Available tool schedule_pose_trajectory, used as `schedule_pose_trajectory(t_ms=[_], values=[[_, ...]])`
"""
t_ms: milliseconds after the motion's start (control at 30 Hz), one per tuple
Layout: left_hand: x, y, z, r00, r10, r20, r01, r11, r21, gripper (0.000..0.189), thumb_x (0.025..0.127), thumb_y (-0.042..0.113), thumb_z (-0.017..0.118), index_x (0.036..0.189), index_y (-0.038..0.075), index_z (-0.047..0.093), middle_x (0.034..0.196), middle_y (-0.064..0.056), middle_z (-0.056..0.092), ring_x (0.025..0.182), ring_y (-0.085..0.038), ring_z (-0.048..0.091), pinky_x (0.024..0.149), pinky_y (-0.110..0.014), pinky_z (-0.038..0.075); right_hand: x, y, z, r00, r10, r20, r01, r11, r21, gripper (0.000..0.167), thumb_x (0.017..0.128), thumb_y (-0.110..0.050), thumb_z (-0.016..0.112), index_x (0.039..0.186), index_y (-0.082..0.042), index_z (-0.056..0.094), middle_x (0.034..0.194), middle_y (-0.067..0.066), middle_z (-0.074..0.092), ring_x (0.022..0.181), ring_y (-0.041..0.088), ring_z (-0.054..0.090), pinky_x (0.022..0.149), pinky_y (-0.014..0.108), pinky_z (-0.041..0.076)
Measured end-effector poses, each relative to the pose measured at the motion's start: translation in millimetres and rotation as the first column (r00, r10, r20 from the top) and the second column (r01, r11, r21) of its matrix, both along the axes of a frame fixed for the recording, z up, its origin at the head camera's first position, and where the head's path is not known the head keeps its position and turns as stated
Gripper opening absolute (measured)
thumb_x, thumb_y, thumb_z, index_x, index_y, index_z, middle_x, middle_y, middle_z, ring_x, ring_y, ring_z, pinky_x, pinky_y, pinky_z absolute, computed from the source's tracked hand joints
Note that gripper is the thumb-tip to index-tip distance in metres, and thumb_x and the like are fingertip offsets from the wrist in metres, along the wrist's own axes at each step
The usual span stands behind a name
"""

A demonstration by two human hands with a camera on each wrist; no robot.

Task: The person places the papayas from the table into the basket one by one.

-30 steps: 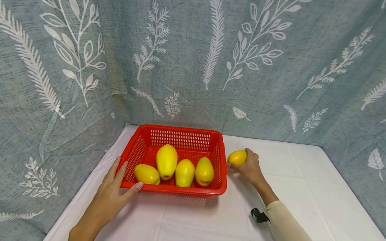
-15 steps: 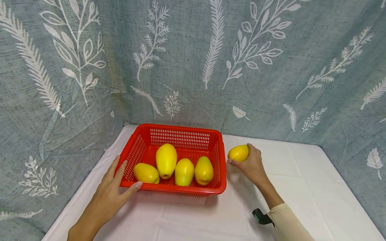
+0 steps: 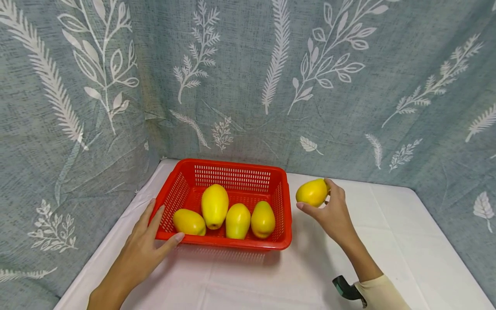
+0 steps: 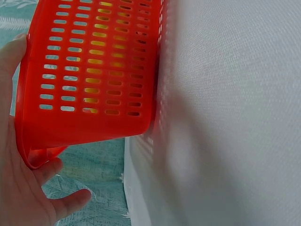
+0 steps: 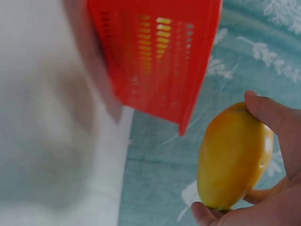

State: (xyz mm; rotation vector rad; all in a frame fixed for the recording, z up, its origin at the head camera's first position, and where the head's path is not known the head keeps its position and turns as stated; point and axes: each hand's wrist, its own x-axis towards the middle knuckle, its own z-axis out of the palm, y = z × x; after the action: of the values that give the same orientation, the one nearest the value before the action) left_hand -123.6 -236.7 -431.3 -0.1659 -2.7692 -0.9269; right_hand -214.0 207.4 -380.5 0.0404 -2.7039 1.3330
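Note:
My right hand holds a yellow mango between thumb and fingertips, raised above the white table just right of the red plastic basket. In the right wrist view the mango looks orange-yellow, gripped at both ends. My left hand rests on the basket's front left corner, its fingers fairly straight along the left rim and the thumb on the front rim. The left wrist view has that hand against the rim, two fingertips sticking out past the corner. Several yellow fruits, one of them an upright mango, lie inside the basket.
A white cloth covers the table. Grey-green curtain with white leaf prints hangs behind and along both sides. A black device is strapped at the right wrist, by the cream sleeve.
The right hand has lifted the mango from the table beside the basket, moving it up and slightly right. The left hand and the basket have stayed in place.

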Motion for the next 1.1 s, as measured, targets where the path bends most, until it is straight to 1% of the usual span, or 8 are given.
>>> schedule_pose_trajectory(t_ms=[100, 200, 400, 567, 733, 867, 967, 1100], values=[[-0.1, -0.3, 0.1, 1.0, -0.002, 0.001, 0.002, 1.0, 0.001, 0.097, 0.099, 0.05, 0.071, 0.166, -0.002, 0.025, 0.178, -0.017, 0.005, 0.152, -0.059, 0.025, 0.11, -0.083, 0.027, 7.0, -6, 6.0, 0.999, 0.022, -0.026, -0.022, 1.0, -0.013, 0.109, 0.086, -0.042, 0.087, 0.165, -0.001, 0.025, 0.161, 0.024, 0.031, 0.141, 0.037, 0.039, 0.115, 0.058, 0.045], [-0.6, -0.6, 0.2, 1.0, -0.002, 0.002, 0.002, 1.0, -0.001, 0.097, 0.099, 0.05, 0.071, 0.166, -0.003, 0.025, 0.178, -0.018, 0.006, 0.152, -0.059, 0.025, 0.11, -0.083, 0.027, 12.2, -13, 11.5, 0.998, 0.045, -0.033, -0.046, 0.999, -0.024, 0.108, 0.086, -0.043, 0.087, 0.165, -0.003, 0.025, 0.162, 0.021, 0.031, 0.142, 0.035, 0.04, 0.115, 0.058, 0.045], [-1.5, -0.4, 1.3, 1.0, -0.001, 0.009, 0.001, 1.0, -0.004, 0.098, 0.099, 0.051, 0.071, 0.166, -0.003, 0.025, 0.178, -0.019, 0.005, 0.152, -0.059, 0.025, 0.111, -0.082, 0.027, 16.5, -26, 16.5, 0.995, 0.089, -0.042, -0.09, 0.995, -0.032, 0.107, 0.085, -0.045, 0.087, 0.165, -0.005, 0.027, 0.163, 0.019, 0.031, 0.142, 0.034, 0.04, 0.114, 0.058, 0.046], [-0.8, -0.3, 1.3, 1.0, -0.002, 0.003, 0.002, 1.0, -0.002, 0.098, 0.098, 0.051, 0.072, 0.166, -0.003, 0.026, 0.178, -0.019, 0.007, 0.151, -0.059, 0.026, 0.11, -0.082, 0.028, 15.5, -36, 14.9, 0.993, 0.109, -0.034, -0.11, 0.993, -0.046, 0.106, 0.085, -0.043, 0.087, 0.164, -0.006, 0.029, 0.163, 0.018, 0.031, 0.143, 0.033, 0.04, 0.114, 0.057, 0.046], [0.0, -0.1, 0.7, 1.0, -0.002, -0.01, 0.002, 1.0, 0.0, 0.097, 0.098, 0.05, 0.073, 0.165, -0.003, 0.027, 0.177, -0.019, 0.008, 0.151, -0.059, 0.027, 0.11, -0.082, 0.028, 12.2, -49, 14.0, 0.991, 0.13, -0.024, -0.131, 0.989, -0.063, 0.106, 0.083, -0.042, 0.088, 0.164, -0.007, 0.03, 0.164, 0.016, 0.031, 0.142, 0.031, 0.044, 0.114, 0.057, 0.046], [-0.7, 0.1, 0.6, 1.0, -0.002, -0.019, 0.002, 1.0, 0.002, 0.097, 0.098, 0.049, 0.073, 0.165, -0.004, 0.027, 0.178, -0.019, 0.008, 0.151, -0.059, 0.027, 0.111, -0.081, 0.028, 9.2, -60, 15.4, 0.987, 0.161, -0.028, -0.162, 0.985, -0.062, 0.105, 0.084, -0.041, 0.087, 0.164, -0.006, 0.029, 0.164, 0.017, 0.03, 0.14, 0.033, 0.047, 0.114, 0.057, 0.047], [-1.2, 0.0, -0.2, 1.0, -0.005, -0.027, 0.005, 1.0, 0.006, 0.097, 0.098, 0.049, 0.073, 0.165, -0.005, 0.027, 0.178, -0.018, 0.007, 0.151, -0.058, 0.027, 0.113, -0.081, 0.027, 6.9, -70, 17.0, 0.984, 0.176, -0.02, -0.177, 0.982, -0.061, 0.105, 0.084, -0.041, 0.087, 0.164, -0.008, 0.028, 0.164, 0.016, 0.03, 0.137, 0.033, 0.05, 0.112, 0.055, 0.049], [-1.3, 0.2, 0.3, 1.0, -0.009, -0.025, 0.009, 1.0, 0.013, 0.096, 0.099, 0.048, 0.073, 0.165, -0.005, 0.027, 0.178, -0.018, 0.007, 0.152, -0.058, 0.026, 0.113, -0.081, 0.026, 2.5, -83, 18.2, 0.982, 0.191, -0.005, -0.191, 0.98, -0.053, 0.106, 0.083, -0.042, 0.088, 0.164, -0.006, 0.029, 0.162, 0.018, 0.031, 0.13, 0.033, 0.053, 0.107, 0.053, 0.053]])
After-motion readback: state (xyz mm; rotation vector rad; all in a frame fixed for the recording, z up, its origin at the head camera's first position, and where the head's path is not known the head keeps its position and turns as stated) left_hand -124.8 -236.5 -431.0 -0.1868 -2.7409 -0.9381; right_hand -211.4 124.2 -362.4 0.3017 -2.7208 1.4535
